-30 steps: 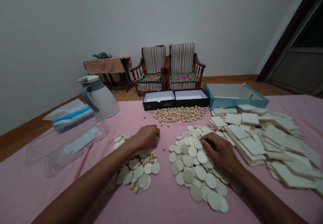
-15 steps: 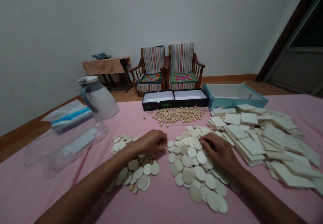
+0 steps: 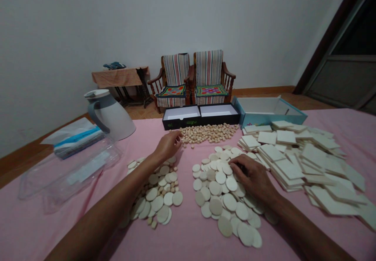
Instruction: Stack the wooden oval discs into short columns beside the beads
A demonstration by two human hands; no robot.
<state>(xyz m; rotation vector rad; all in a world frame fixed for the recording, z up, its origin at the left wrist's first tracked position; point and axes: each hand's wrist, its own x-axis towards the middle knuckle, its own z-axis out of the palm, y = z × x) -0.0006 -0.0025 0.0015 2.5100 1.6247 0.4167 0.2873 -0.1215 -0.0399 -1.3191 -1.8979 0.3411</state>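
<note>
My left hand (image 3: 169, 146) is at the left end of a heap of small wooden cubes (image 3: 205, 133), its fingers curled together; whatever lies between the fingertips is hidden. Under and beside that forearm spreads a mixed pile of pale round wooden discs (image 3: 157, 203) and small cubes. My right hand (image 3: 254, 176) rests at the upper right of a larger pile of round wooden discs (image 3: 215, 188). Its fingers are bent inward against the discs, and I cannot make out what they pinch.
Square wooden tiles (image 3: 290, 169) lie heaped at the right. Behind stand a black two-part box (image 3: 182, 124) and a light-blue box (image 3: 273, 119). A grey-white jug (image 3: 116, 116), a tissue pack (image 3: 78, 141) and clear plastic trays (image 3: 85, 174) occupy the left of the pink cloth (image 3: 188, 237).
My left hand has moved forward and left, from the gap between the disc piles to the heap of small cubes. My right hand stays at the larger disc pile. The view has shifted slightly.
</note>
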